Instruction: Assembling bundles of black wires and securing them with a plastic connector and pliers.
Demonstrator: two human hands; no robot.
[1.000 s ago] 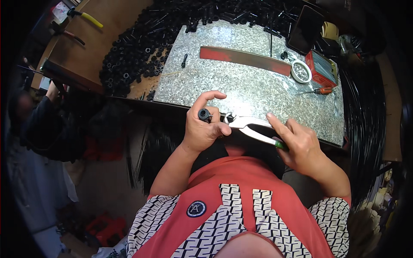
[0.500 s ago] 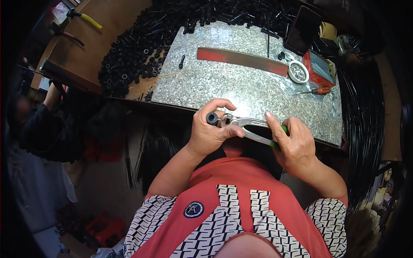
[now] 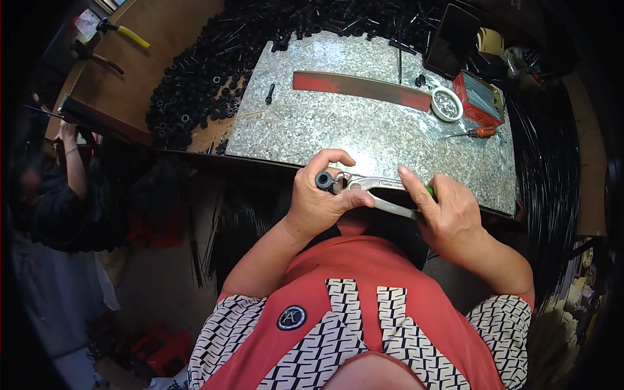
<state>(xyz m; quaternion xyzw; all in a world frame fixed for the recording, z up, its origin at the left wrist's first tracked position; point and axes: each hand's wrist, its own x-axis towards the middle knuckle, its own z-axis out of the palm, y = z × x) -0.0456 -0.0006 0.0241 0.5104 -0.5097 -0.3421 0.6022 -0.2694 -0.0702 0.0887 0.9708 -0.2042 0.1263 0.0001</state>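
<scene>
My left hand (image 3: 316, 195) is curled around a small black tubular part (image 3: 324, 181), its round hollow end turned up. Pliers (image 3: 385, 184) with silver-coloured metal and green grips lie across in front of me, held at the handles by my right hand (image 3: 447, 211). Their jaws reach to the black part between my left thumb and fingers. A small ring-like piece shows at the jaws, too small to make out. My right index finger stretches along the upper handle. Both hands are over the near edge of the speckled board (image 3: 273, 143).
A red-and-brown flat strip (image 3: 361, 91) crosses the board. To its right are a white bowl (image 3: 447, 104) of small metal bits, a red box (image 3: 480, 97) and an orange-handled screwdriver (image 3: 481, 132). Black parts (image 3: 188, 97) are heaped behind. Black rods (image 3: 546, 195) hang right.
The pliers' handles look slightly closer together in my right hand. The black part has barely shifted. At far left, another person's forearm has risen into clearer view.
</scene>
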